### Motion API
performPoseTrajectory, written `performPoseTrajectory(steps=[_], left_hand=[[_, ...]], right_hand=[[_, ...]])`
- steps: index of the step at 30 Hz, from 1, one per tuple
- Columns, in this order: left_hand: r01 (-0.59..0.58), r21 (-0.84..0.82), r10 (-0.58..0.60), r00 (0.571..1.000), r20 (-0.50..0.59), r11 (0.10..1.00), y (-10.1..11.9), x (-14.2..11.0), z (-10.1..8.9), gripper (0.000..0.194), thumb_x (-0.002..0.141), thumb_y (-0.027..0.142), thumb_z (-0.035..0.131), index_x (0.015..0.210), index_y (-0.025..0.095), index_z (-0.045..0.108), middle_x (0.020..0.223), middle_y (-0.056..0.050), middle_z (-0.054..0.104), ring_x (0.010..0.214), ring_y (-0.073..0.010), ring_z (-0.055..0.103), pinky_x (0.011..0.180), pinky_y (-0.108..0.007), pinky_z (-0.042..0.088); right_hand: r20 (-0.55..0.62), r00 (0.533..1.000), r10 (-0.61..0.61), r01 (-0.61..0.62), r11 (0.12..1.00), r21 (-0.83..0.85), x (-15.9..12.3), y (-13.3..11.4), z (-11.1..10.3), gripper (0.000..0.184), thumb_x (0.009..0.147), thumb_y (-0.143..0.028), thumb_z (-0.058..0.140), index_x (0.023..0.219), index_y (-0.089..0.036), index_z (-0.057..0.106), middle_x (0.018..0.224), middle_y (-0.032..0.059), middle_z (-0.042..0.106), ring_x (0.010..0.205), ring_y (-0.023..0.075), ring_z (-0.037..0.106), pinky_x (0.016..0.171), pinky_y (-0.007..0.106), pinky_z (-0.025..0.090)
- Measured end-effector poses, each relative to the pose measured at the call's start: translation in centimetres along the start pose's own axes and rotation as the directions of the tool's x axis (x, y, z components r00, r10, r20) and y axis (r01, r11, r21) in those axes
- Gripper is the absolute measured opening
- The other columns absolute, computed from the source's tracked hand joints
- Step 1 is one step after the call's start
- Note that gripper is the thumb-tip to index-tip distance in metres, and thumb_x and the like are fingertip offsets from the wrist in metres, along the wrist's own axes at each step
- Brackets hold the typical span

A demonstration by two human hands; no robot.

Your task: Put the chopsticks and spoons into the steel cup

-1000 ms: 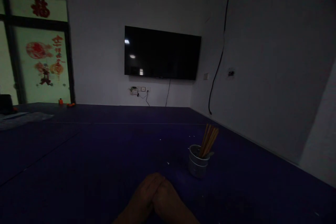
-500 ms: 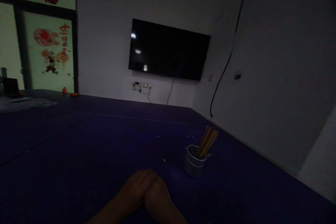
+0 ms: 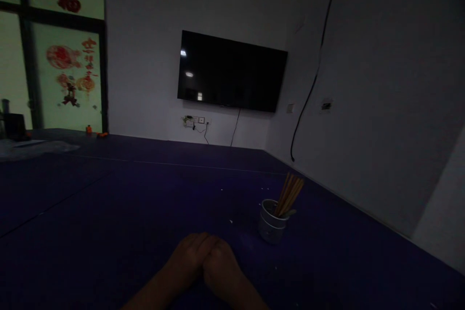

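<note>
In the dim head view, my left hand [image 3: 189, 255] and my right hand [image 3: 220, 265] rest together low in the middle, on a dark purple surface [image 3: 152, 203]. The two touch, with the fingers of the left folded against the right. Both are closed, and no object shows in either; the palms are hidden. To the right of my hands, apart from them, stands a grey metal cup [image 3: 271, 230]. Several wooden chopsticks [image 3: 289, 194] lean in it toward the right, beside a pale handle [image 3: 289, 213].
Small white scraps [image 3: 231, 222] dot the surface. At the far left lie a crumpled plastic sheet [image 3: 54, 147], a dark box [image 3: 14, 126] and orange items [image 3: 102, 134]. A black television [image 3: 232, 72] hangs on the far wall; a black cable [image 3: 308, 92] runs down the right wall.
The view has tilted up slightly, so the wall and television sit a little lower in the frame. My hands stay clasped together, and the cup stands in the same place.
</note>
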State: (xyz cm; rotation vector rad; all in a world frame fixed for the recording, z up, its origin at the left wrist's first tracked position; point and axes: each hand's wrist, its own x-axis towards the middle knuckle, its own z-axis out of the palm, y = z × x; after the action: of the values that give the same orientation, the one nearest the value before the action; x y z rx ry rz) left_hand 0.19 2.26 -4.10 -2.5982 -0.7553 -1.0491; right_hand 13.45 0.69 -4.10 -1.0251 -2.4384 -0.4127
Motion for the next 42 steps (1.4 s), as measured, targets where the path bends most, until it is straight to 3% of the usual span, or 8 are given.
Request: performPoseTrajectory(steps=[7, 12, 18, 23, 30, 37, 40, 42], left_hand=[[0.055, 0.212, -0.033, 0.994, -0.106, 0.976, -0.4, 0.2, 0.3, 0.027, 0.091, 0.02, 0.034, 0.101, 0.016, 0.059, 0.065, -0.004, 0.069, 0.05, -0.0135, 0.062, 0.046, -0.02, 0.045], [0.175, 0.273, -0.158, 0.984, -0.083, 0.946, 0.1, 0.4, -0.4, 0.043, 0.095, 0.032, 0.031, 0.066, 0.018, 0.059, 0.046, -0.001, 0.06, 0.04, -0.0112, 0.057, 0.042, -0.017, 0.037], [0.215, 0.26, -0.205, 0.977, -0.065, 0.941, 0.2, 0.5, -0.4, 0.048, 0.096, 0.032, 0.027, 0.063, 0.018, 0.059, 0.049, -0.002, 0.063, 0.041, -0.0133, 0.058, 0.042, -0.019, 0.035], [0.242, 0.239, -0.236, 0.97, -0.054, 0.94, 0.4, 0.7, -0.7, 0.049, 0.095, 0.032, 0.026, 0.062, 0.019, 0.06, 0.049, -0.002, 0.062, 0.043, -0.0126, 0.058, 0.043, -0.019, 0.035], [0.269, 0.219, -0.272, 0.962, -0.016, 0.938, 0.5, 0.8, -1.1, 0.049, 0.095, 0.031, 0.026, 0.062, 0.018, 0.06, 0.05, -0.003, 0.062, 0.045, -0.013, 0.058, 0.044, -0.02, 0.035], [0.322, 0.108, -0.319, 0.947, -0.046, 0.94, 0.4, 0.9, -1.4, 0.041, 0.092, 0.032, 0.033, 0.067, 0.019, 0.062, 0.061, -0.004, 0.066, 0.054, -0.0152, 0.062, 0.053, -0.023, 0.045], [0.421, -0.046, -0.423, 0.901, -0.092, 0.906, 0.2, 1.0, -1.1, 0.029, 0.087, 0.04, 0.045, 0.088, 0.02, 0.065, 0.081, -0.006, 0.07, 0.073, -0.0186, 0.066, 0.068, -0.029, 0.051], [0.478, -0.18, -0.501, 0.858, -0.113, 0.86, -0.1, 0.9, -0.6, 0.043, 0.079, 0.046, 0.057, 0.113, 0.02, 0.058, 0.103, -0.01, 0.068, 0.094, -0.0233, 0.064, 0.083, -0.036, 0.051]], right_hand=[[-0.261, 0.962, 0.078, -0.086, 0.996, -0.019, -0.4, 2.0, -1.4, 0.028, 0.072, -0.007, 0.039, 0.069, -0.018, 0.065, 0.066, 0.0062, 0.065, 0.063, 0.0159, 0.059, 0.065, 0.026, 0.047], [-0.507, 0.765, 0.396, -0.446, 0.894, 0.025, -1.3, 4.5, -3.8, 0.036, 0.082, -0.011, 0.032, 0.087, -0.017, 0.067, 0.091, 0.0073, 0.068, 0.08, 0.0151, 0.063, 0.072, 0.025, 0.048], [-0.437, 0.587, 0.681, -0.802, 0.565, -0.197, -2.4, 7.1, -5.8, 0.039, 0.087, -0.018, 0.032, 0.11, -0.02, 0.063, 0.127, 0.0092, 0.055, 0.074, 0.0186, 0.066, 0.061, 0.03, 0.05], [-0.345, 0.59, 0.73, -0.805, 0.497, -0.325, -2.6, 7.9, -5.7, 0.04, 0.085, -0.011, 0.034, 0.115, -0.018, 0.059, 0.132, 0.014, 0.05, 0.072, 0.0199, 0.068, 0.059, 0.031, 0.051], [-0.353, 0.613, 0.707, -0.79, 0.554, -0.263, -3.0, 8.6, -5.9, 0.045, 0.08, 0.001, 0.034, 0.118, -0.015, 0.054, 0.11, 0.0117, 0.062, 0.078, 0.0188, 0.066, 0.063, 0.027, 0.048], [-0.5, 0.681, 0.535, -0.62, 0.785, -0.005, -2.3, 7.9, -5.6, 0.046, 0.076, 0.0, 0.033, 0.111, -0.019, 0.056, 0.103, 0.0088, 0.062, 0.093, 0.0206, 0.061, 0.075, 0.03, 0.049], [-0.529, 0.726, 0.439, -0.444, 0.887, 0.128, -1.2, 6.2, -5.3, 0.04, 0.078, -0.003, 0.033, 0.104, -0.02, 0.059, 0.1, 0.0077, 0.063, 0.093, 0.0193, 0.06, 0.08, 0.031, 0.048], [-0.531, 0.74, 0.413, -0.351, 0.91, 0.22, -0.5, 4.8, -5.0, 0.036, 0.08, -0.005, 0.034, 0.101, -0.02, 0.06, 0.097, 0.0075, 0.064, 0.091, 0.0185, 0.061, 0.08, 0.03, 0.049]])
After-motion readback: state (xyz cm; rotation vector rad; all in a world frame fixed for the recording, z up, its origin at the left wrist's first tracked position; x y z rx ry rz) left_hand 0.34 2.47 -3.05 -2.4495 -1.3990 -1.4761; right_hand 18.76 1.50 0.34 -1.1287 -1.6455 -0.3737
